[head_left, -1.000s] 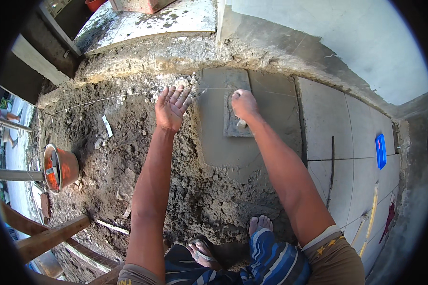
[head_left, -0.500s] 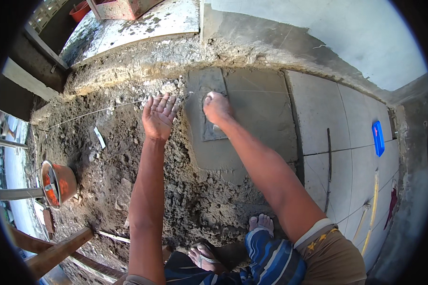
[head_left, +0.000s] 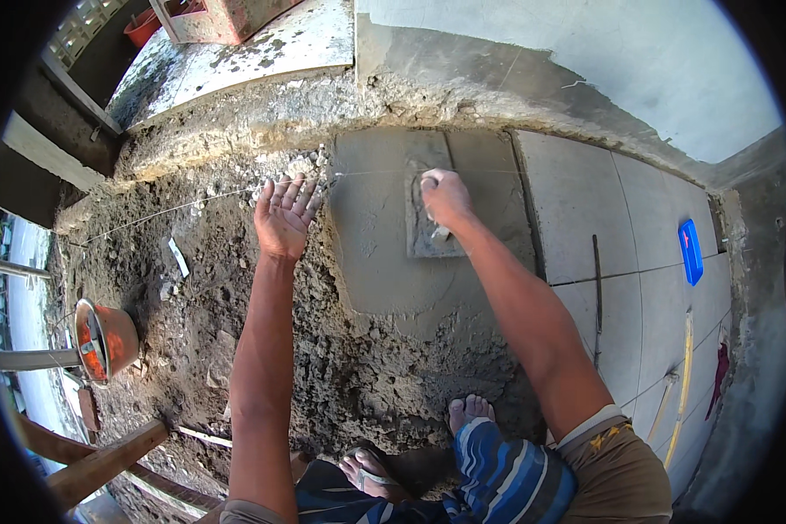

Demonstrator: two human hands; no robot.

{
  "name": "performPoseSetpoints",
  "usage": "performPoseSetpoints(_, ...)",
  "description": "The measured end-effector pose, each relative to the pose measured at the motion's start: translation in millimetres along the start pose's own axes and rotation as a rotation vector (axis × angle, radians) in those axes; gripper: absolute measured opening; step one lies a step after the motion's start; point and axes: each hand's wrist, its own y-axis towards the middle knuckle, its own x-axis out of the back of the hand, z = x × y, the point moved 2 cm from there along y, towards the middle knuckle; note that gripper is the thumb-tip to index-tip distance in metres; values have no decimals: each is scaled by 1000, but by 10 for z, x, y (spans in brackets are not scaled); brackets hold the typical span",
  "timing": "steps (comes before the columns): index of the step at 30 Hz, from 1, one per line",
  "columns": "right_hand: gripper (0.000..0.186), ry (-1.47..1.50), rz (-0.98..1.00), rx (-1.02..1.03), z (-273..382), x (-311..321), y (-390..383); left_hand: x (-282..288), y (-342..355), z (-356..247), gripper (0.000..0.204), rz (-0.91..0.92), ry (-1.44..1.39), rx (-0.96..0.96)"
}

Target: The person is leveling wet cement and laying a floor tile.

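Note:
My right hand (head_left: 446,199) is closed around the handle of a flat rectangular plastering float (head_left: 430,247). The float lies flat on a smooth bed of wet grey mortar (head_left: 367,253), and some mortar clings to its top. Over the rough soil left of the bed, my left hand (head_left: 285,220) hangs palm up with its fingers spread, holding nothing. A thin string line (head_left: 168,208) runs across the soil past its fingertips and over the mortar; I cannot tell whether the fingers touch it.
Grey floor tiles (head_left: 576,192) adjoin the mortar on the right. On them lie a dark thin rod (head_left: 596,293), a blue plastic box (head_left: 691,252) and a yellow stick (head_left: 681,384). An orange bucket (head_left: 120,339) and wooden beams (head_left: 105,467) stand left. A wall (head_left: 533,79) rises beyond.
My right hand has slid the float to the right across the mortar, uncovering a smoothed strip at left. My left hand stays open in nearly the same place.

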Motion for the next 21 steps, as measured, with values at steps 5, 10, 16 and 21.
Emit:
performPoseSetpoints(5, 28, -112, 126, 207, 259, -347, -21, -5, 60, 73, 78, -6, 2, 6)
performPoseSetpoints(10, 24, -307, 91, 143, -19, -264, 154, 50, 81, 157, 80, -21, 15, 6)
performPoseSetpoints(16, 28, -144, -142, 192, -651, 443, 275, 82, 124, 133, 76, 2, -11, 1)
performPoseSetpoints(21, 29, 105, 74, -79, -760, 628, 114, 78, 108, 93, 76, -32, 9, 6)
